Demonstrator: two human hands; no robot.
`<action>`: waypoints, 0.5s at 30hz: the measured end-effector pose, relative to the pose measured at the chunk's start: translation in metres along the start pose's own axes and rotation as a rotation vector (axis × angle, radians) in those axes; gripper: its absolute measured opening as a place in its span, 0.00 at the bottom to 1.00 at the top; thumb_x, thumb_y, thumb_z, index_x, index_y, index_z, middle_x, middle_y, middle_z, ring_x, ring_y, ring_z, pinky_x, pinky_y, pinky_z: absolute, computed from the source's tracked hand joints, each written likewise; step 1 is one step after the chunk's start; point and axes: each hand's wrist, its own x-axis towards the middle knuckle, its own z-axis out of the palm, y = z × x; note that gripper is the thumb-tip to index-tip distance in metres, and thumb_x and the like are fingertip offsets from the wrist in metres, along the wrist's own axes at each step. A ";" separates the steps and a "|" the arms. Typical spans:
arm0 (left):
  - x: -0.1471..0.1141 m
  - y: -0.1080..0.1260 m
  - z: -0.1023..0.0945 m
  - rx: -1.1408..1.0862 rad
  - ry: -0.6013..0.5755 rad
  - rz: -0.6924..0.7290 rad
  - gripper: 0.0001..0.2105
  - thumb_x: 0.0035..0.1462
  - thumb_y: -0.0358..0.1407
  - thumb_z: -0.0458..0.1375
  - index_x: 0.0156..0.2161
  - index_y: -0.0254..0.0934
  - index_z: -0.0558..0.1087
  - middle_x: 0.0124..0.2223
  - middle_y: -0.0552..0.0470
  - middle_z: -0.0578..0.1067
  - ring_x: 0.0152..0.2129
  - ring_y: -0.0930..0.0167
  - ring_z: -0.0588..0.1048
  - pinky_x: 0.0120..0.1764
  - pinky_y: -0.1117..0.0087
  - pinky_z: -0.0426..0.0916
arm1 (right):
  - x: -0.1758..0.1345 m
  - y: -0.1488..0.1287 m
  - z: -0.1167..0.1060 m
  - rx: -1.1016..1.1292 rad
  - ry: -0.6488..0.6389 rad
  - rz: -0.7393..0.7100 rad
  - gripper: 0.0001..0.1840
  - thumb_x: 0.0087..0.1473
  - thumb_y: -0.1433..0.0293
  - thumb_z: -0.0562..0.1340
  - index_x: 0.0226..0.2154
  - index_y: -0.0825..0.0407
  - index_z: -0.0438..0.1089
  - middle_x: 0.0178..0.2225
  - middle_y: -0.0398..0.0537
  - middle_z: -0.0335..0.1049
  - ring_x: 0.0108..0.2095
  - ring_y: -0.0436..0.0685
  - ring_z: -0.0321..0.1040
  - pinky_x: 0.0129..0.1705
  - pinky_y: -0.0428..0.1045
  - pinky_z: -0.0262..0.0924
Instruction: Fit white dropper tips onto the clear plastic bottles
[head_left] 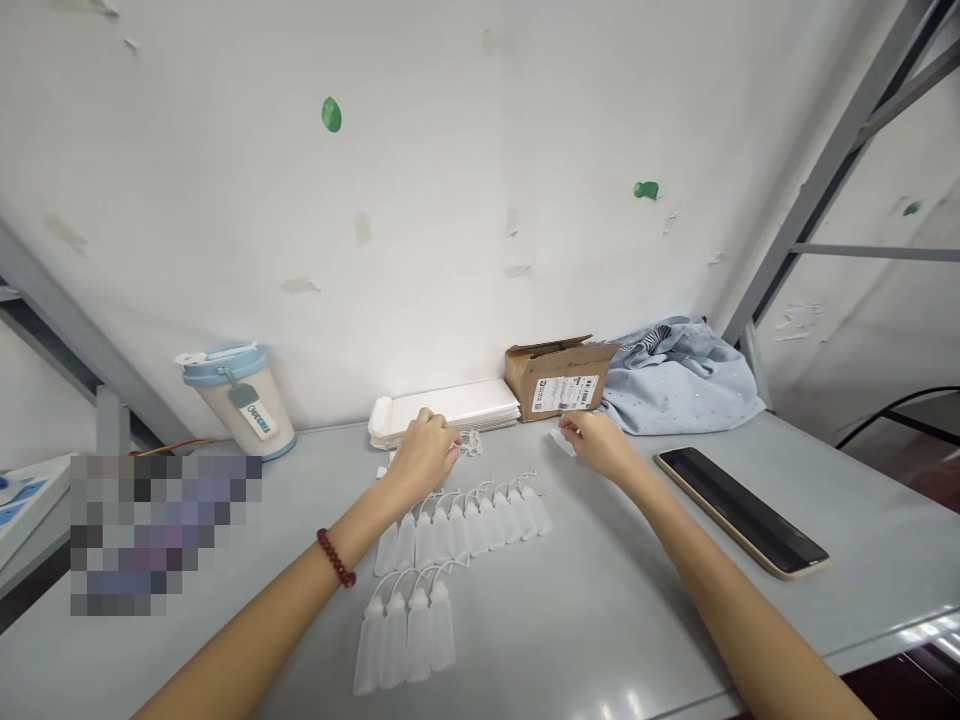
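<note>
My left hand (427, 452) has its fingers curled together beside a cluster of thin white curved nozzles (471, 444); what lies under the fingertips is hidden. Farther right, my right hand (598, 442) pinches a small translucent white piece (563, 441), mostly covered by the fingers, low over the table. Below my left hand stretches a row of several translucent squeeze bottles (472, 527) with thin bent nozzles. Nearer to me, a shorter row of similar bottles (405, 638) lies side by side, nozzles pointing away and to the right.
A stack of white flat boxes or envelopes (457, 402) lies against the wall by an open cardboard box (559, 385). Blue cloth (682, 385) is heaped at its right. A phone (742, 510) lies at right on the grey table (600, 620); a lidded cup (244, 405) stands left.
</note>
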 end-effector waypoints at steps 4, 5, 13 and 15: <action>0.011 0.009 0.012 0.051 0.015 0.047 0.08 0.51 0.26 0.53 0.30 0.33 0.75 0.36 0.40 0.70 0.42 0.57 0.62 0.41 0.56 0.59 | 0.002 0.010 -0.002 -0.159 0.059 0.045 0.15 0.51 0.81 0.51 0.38 0.56 0.70 0.41 0.57 0.71 0.41 0.61 0.66 0.33 0.48 0.53; 0.012 0.010 0.014 0.052 0.015 0.052 0.08 0.50 0.25 0.53 0.29 0.33 0.75 0.36 0.40 0.70 0.42 0.57 0.62 0.42 0.56 0.59 | 0.002 0.012 -0.002 -0.186 0.061 0.047 0.16 0.51 0.81 0.52 0.38 0.55 0.70 0.41 0.57 0.71 0.40 0.60 0.66 0.32 0.48 0.52; 0.012 0.004 0.003 -0.079 0.049 -0.047 0.08 0.52 0.30 0.54 0.29 0.37 0.76 0.33 0.44 0.72 0.38 0.59 0.64 0.39 0.58 0.61 | 0.000 0.004 0.004 -0.294 0.033 -0.017 0.08 0.54 0.72 0.58 0.38 0.53 0.69 0.43 0.54 0.70 0.45 0.60 0.64 0.34 0.47 0.53; 0.011 0.001 -0.007 -0.142 0.081 -0.103 0.08 0.52 0.32 0.54 0.30 0.37 0.76 0.33 0.45 0.73 0.38 0.60 0.64 0.40 0.60 0.62 | 0.000 0.002 0.007 -0.307 0.026 -0.033 0.08 0.54 0.72 0.58 0.38 0.53 0.69 0.43 0.54 0.70 0.46 0.60 0.63 0.34 0.47 0.53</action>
